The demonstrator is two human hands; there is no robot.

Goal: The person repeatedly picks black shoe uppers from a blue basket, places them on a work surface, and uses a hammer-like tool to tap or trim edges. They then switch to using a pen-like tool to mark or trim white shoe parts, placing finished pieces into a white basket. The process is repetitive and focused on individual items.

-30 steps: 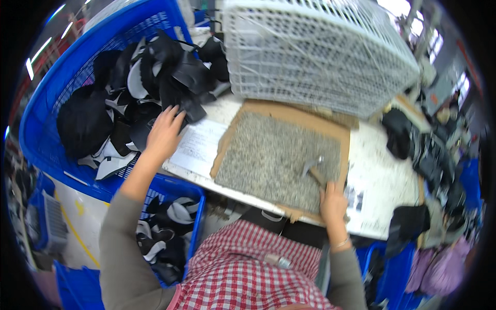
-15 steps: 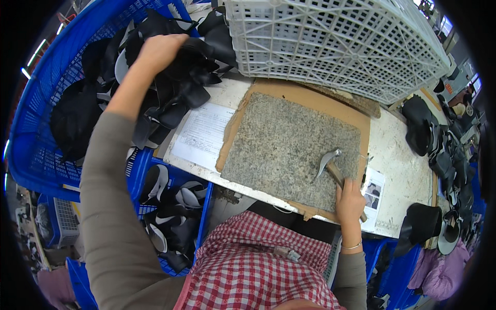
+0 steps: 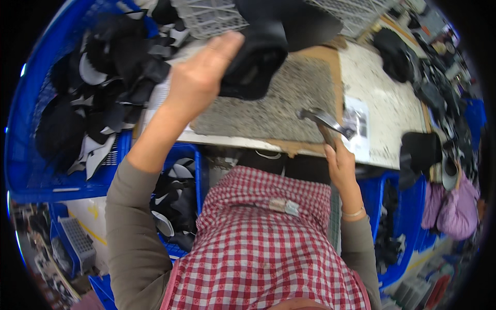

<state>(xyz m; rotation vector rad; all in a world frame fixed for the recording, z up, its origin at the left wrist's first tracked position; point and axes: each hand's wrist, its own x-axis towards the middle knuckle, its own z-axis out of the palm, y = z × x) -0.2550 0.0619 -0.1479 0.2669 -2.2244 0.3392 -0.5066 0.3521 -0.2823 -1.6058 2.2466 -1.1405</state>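
Note:
My left hand (image 3: 199, 75), a little blurred, is closed on the edge of a black shoe upper (image 3: 256, 57). The upper hangs above the far part of a speckled grey stone slab (image 3: 305, 98), and a wide dark flap spreads from it to the right. In my right hand (image 3: 342, 164) is a hammer (image 3: 324, 120), gripped by its wooden handle. Its metal head is lifted over the slab's right front edge, apart from the upper.
A big blue basket (image 3: 31, 194) of black shoe pieces stands at the left. Beyond the slab is a white plastic crate (image 3: 209, 15). Printed sheets (image 3: 357, 121) lie on the white table (image 3: 385, 93). More black pieces are heaped at the right, where another person's purple sleeve (image 3: 457, 212) shows.
My left hand has left the basket's heap and come right, bringing a black shoe upper over the slab. My right hand has lifted and turned the hammer. The whole view has shifted.

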